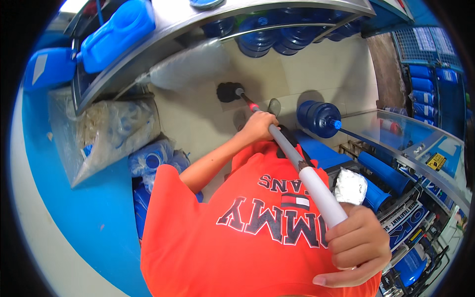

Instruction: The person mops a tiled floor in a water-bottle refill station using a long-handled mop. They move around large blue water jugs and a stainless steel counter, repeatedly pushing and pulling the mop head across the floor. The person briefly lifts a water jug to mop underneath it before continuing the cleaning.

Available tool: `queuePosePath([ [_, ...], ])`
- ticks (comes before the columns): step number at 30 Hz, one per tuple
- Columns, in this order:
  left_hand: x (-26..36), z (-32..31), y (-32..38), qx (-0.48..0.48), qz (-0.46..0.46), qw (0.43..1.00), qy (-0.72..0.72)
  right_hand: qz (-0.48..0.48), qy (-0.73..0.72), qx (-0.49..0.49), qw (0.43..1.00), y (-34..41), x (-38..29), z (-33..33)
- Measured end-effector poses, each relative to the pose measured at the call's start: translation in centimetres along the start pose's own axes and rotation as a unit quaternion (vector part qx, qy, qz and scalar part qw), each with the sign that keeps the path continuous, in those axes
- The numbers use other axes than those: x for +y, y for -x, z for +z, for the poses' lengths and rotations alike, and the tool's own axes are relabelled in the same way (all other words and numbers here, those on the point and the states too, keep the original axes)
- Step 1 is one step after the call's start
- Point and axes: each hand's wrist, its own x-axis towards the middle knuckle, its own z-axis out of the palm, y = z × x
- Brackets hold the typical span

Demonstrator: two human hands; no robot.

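Note:
A mop pole (287, 144) runs diagonally across the front of my red shirt. My left hand (259, 125) is wrapped around its lower part, above a red section. My right hand (359, 241) grips the thick white upper end of the pole, near my chest. At the far end of the pole the dark mop head (227, 92) rests on the pale tiled floor (185, 115). The tips of my shoes (274, 107) show just behind the mop head. Right of them a blue water jug (317, 118) lies tilted beside a glass display case.
A steel counter (178, 29) holds blue containers (118, 35), with large water jugs (256, 37) beneath. Plastic bags (118, 126) of bottles lie on the left. The glass case (419, 137) and blue filter housings (384, 172) stand close on the right.

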Motion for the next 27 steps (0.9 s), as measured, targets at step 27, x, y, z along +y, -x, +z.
queuePosePath([
  [27, 14.8, -3.1, -27.4, 0.087, -0.042, 0.94, 0.329, 0.174, 0.431, 0.176, 0.868, 13.7, 8.7, -22.9],
])
